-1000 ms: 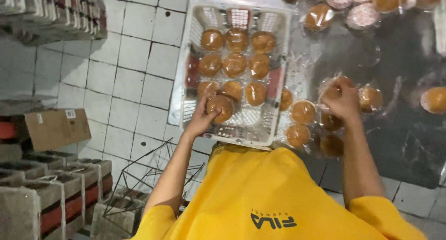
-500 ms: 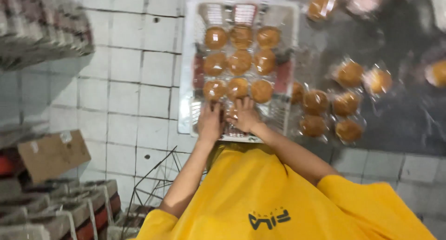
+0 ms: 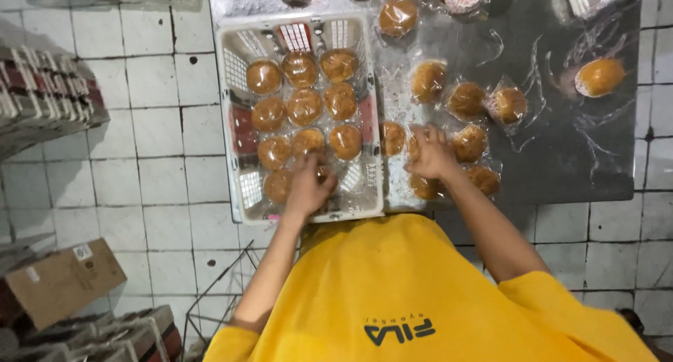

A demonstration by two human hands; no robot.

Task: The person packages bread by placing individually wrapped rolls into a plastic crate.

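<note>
Both hands were down among the wrapped buns. Left hand [image 3: 308, 187] lay inside the crate [image 3: 230, 117], near its front edge, fingers curled over a bun in the front row; I judged it was grasping that bun, though the hand hid most of it. Right hand [image 3: 431, 155] rested on the counter [image 3: 575, 159] just beside the crate, fingers spread and pressing on a wrapped bun among the loose ones; whether it had closed on that bun, I could not tell.

Each arm reached forward from the yellow shirt [image 3: 392, 292], elbows bent, the left forearm nearly straight over the crate's rim and the right angled inward from the shoulder. Palms faced down.

The buns in the crate [image 3: 301, 106] sat in neat rows of three, round and brown, each in clear film. They looked light and soft, easily squashed, and the film seemed slick and crinkly, so I would take one from above with spread fingertips around its sides, not pinch the loose wrap.

More loose buns [image 3: 466, 99] lay scattered on the dark counter to the right, one well apart near the far edge [image 3: 599, 76]. White floor tiles [image 3: 140, 159] showed to the left, with stacked crates [image 3: 42, 103] and a cardboard box [image 3: 63, 281] beyond.
</note>
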